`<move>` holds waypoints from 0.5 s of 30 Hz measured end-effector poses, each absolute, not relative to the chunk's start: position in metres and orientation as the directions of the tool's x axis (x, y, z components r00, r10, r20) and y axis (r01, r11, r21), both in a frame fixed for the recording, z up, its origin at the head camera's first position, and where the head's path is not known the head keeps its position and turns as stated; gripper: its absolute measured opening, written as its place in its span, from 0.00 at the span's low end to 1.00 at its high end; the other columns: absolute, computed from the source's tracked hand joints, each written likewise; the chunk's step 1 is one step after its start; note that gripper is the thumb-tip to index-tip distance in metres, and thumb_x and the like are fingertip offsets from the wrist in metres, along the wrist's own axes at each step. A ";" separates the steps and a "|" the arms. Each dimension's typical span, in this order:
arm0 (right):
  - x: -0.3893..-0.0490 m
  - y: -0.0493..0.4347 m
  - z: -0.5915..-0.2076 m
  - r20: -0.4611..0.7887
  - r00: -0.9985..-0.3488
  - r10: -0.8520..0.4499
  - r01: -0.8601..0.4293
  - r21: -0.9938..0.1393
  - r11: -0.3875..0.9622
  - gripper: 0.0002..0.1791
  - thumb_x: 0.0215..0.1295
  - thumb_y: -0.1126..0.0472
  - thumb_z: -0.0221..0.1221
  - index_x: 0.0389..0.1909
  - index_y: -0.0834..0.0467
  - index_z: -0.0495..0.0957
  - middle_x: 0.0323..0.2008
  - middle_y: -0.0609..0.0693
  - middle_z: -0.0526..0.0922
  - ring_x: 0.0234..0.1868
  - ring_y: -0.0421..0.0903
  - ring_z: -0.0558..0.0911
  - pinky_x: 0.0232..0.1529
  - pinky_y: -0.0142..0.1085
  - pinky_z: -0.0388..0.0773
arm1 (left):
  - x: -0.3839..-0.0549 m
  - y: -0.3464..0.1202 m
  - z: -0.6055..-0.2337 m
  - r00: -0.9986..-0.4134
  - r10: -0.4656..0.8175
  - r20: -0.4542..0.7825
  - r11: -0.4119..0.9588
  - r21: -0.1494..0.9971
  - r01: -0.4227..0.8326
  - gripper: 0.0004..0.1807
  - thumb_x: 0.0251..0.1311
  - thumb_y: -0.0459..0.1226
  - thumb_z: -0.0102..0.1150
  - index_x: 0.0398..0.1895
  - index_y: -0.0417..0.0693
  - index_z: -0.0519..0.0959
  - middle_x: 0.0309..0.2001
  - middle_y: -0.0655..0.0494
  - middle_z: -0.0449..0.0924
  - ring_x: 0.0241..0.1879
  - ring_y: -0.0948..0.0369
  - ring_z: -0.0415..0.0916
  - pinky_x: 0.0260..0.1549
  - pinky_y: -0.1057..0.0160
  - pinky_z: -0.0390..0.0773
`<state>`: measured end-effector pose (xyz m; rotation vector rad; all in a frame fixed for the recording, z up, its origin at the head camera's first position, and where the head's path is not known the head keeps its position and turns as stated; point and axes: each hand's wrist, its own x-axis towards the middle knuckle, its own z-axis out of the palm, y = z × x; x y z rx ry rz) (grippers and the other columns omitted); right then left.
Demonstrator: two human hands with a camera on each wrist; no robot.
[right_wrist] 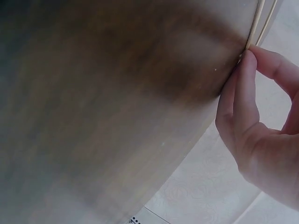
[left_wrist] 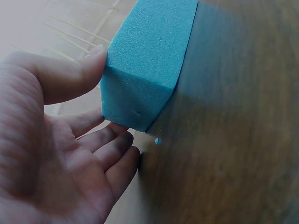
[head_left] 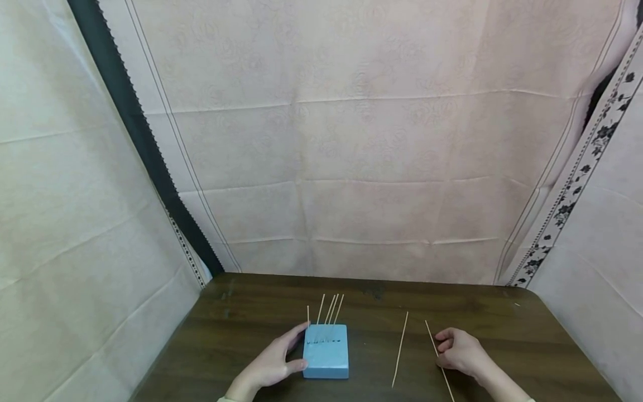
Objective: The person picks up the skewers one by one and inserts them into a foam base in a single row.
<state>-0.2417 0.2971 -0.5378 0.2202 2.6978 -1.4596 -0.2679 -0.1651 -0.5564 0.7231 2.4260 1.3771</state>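
A blue foam block [head_left: 326, 353] [left_wrist: 149, 56] lies on the dark wooden table [head_left: 241, 329], with several thin wooden sticks [head_left: 330, 309] standing in its far part. My left hand [head_left: 300, 347] [left_wrist: 107, 93] rests against the block's left side, thumb [left_wrist: 70, 74] and straight fingers [left_wrist: 110, 140] touching it. On the right, my right hand [head_left: 439, 338] [right_wrist: 247, 49] pinches a thin stick [head_left: 431, 332] [right_wrist: 256, 21] that lies on the table. A second loose stick [head_left: 400, 349] lies between that hand and the block.
Pale patterned cloth [head_left: 351, 139] hangs behind and at both sides of the table. A tiny blue foam crumb [left_wrist: 158, 140] lies beside the block's corner.
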 end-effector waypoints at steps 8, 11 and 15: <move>-0.242 0.297 -0.539 -0.131 -0.987 0.089 0.158 -0.845 0.511 0.28 0.40 0.78 0.64 0.50 0.71 0.78 0.34 0.55 0.79 0.32 0.48 0.80 0.32 0.40 0.88 | -0.268 -0.165 -0.555 -0.843 0.538 0.019 0.425 0.858 0.290 0.45 0.70 0.42 0.70 0.85 0.43 0.58 0.83 0.38 0.57 0.79 0.39 0.58 0.75 0.36 0.62; -0.243 0.297 -0.539 -0.126 -0.988 0.089 0.154 -0.845 0.512 0.28 0.39 0.78 0.64 0.49 0.71 0.78 0.34 0.54 0.78 0.32 0.48 0.79 0.31 0.40 0.88 | -0.267 -0.165 -0.555 -0.847 0.531 0.012 0.427 0.860 0.280 0.45 0.69 0.42 0.70 0.85 0.44 0.58 0.83 0.39 0.57 0.80 0.40 0.58 0.75 0.36 0.61; -0.243 0.298 -0.539 -0.138 -0.987 0.077 0.158 -0.850 0.503 0.29 0.38 0.79 0.63 0.50 0.71 0.78 0.34 0.55 0.78 0.31 0.48 0.79 0.31 0.40 0.87 | -0.267 -0.165 -0.555 -0.848 0.530 0.012 0.426 0.861 0.278 0.45 0.69 0.41 0.70 0.84 0.44 0.59 0.83 0.40 0.57 0.80 0.41 0.58 0.75 0.36 0.61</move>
